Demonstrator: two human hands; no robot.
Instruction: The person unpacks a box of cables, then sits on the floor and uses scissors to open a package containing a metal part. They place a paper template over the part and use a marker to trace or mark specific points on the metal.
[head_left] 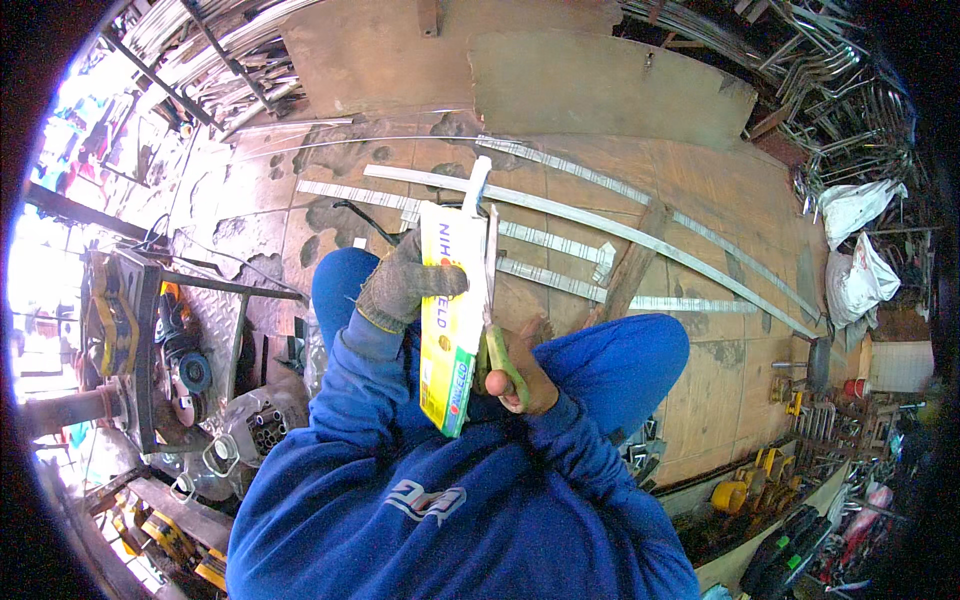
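Observation:
My left hand (400, 285), in a grey knit glove, grips a long yellow, white and green carton (436, 345) with its thumb across the front. A whitish flap or wrapper (477, 185) sticks up from the carton's upper end. In my bare right hand (530, 385) is a pair of scissors (497, 352) with green handles. Their blades point away from me, along the carton's right edge. I cannot tell whether the blades touch the carton. Both hands are above my lap, between my blue-clad knees.
Long pale metal strips (590, 227) lie on the floor ahead, near a wooden board (637, 258). An angle grinder (188, 370) and a clear plastic container of tubes (265, 430) stand at left. White sacks (860, 280) and yellow tools (765, 480) are at right.

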